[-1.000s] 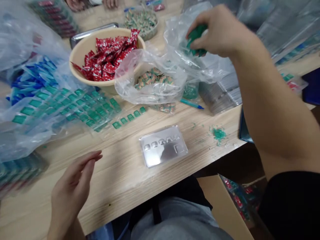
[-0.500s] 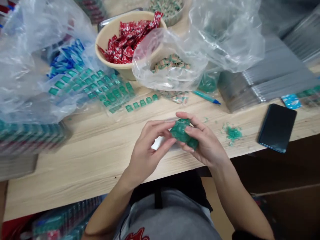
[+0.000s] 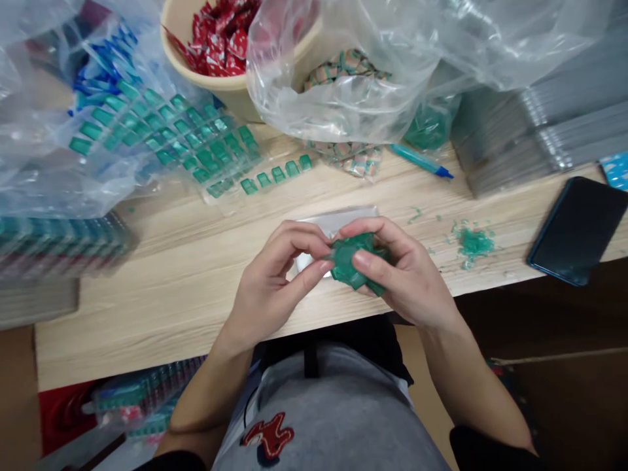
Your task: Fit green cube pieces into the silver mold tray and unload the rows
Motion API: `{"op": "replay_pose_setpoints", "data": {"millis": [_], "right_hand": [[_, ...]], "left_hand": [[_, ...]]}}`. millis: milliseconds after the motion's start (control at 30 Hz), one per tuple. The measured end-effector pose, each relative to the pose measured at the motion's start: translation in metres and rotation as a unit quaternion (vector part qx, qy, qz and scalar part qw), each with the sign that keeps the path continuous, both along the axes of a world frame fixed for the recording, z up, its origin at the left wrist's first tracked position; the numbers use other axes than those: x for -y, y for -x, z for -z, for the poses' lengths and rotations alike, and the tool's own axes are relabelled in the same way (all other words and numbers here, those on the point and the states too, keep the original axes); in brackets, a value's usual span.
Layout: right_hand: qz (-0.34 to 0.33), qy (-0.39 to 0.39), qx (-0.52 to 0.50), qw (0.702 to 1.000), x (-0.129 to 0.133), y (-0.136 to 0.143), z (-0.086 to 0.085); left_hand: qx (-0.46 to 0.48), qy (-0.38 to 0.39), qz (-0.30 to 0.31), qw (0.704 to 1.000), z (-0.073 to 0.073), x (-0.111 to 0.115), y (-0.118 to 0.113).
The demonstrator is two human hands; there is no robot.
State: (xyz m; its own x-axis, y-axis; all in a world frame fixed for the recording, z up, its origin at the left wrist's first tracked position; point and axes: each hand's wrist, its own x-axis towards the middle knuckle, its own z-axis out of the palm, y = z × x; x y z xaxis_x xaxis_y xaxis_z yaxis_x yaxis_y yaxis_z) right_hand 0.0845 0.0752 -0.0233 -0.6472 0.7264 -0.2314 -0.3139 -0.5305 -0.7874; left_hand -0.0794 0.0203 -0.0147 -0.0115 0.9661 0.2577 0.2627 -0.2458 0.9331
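In the head view, my right hand [image 3: 405,271] is closed around a handful of green translucent plastic pieces [image 3: 350,261]. The thumb presses on top of them and the fingers wrap behind. My left hand [image 3: 282,275] meets the handful from the left, thumb and forefinger pinched together at its edge on one green piece, mostly hidden by the fingertips. Beneath both hands lies a clear plastic tray [image 3: 356,212], partly covered by them, with something white in it. A short row of green pieces [image 3: 278,174] stands on the table beyond the hands.
Green scraps [image 3: 475,242] and a dark phone [image 3: 579,232] lie to the right. A blue pen [image 3: 422,160], a clear bag [image 3: 343,111] and a cream bucket [image 3: 235,82] of red packets are behind. Stacked clear trays [image 3: 63,239] sit left on the wooden table [image 3: 171,281].
The view has shifted, so the table's contents sit higher in the picture. My left fingertips have closed in a pinch at the green pieces; my right hand still holds the handful.
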Motion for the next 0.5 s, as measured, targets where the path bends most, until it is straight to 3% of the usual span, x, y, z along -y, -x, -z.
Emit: {"op": "replay_pose_setpoints", "data": {"millis": [200, 300, 400, 500], "right_hand": [[-0.007, 0.152, -0.101, 0.983, 0.006, 0.005, 0.011], [0.003, 0.223, -0.118, 0.968, 0.015, 0.002, 0.019], [0.039, 0.27, -0.103, 0.957, 0.023, -0.004, 0.026], [0.075, 0.282, -0.1, 0.951, 0.029, -0.011, 0.029]], "left_hand": [[0.04, 0.022, -0.036, 0.998, 0.004, 0.001, 0.002], [0.006, 0.002, -0.043, 0.999, -0.001, -0.015, -0.003], [-0.044, -0.07, -0.015, 0.996, -0.016, -0.057, -0.016], [-0.093, -0.16, -0.027, 0.982, -0.04, -0.12, -0.031]]}}
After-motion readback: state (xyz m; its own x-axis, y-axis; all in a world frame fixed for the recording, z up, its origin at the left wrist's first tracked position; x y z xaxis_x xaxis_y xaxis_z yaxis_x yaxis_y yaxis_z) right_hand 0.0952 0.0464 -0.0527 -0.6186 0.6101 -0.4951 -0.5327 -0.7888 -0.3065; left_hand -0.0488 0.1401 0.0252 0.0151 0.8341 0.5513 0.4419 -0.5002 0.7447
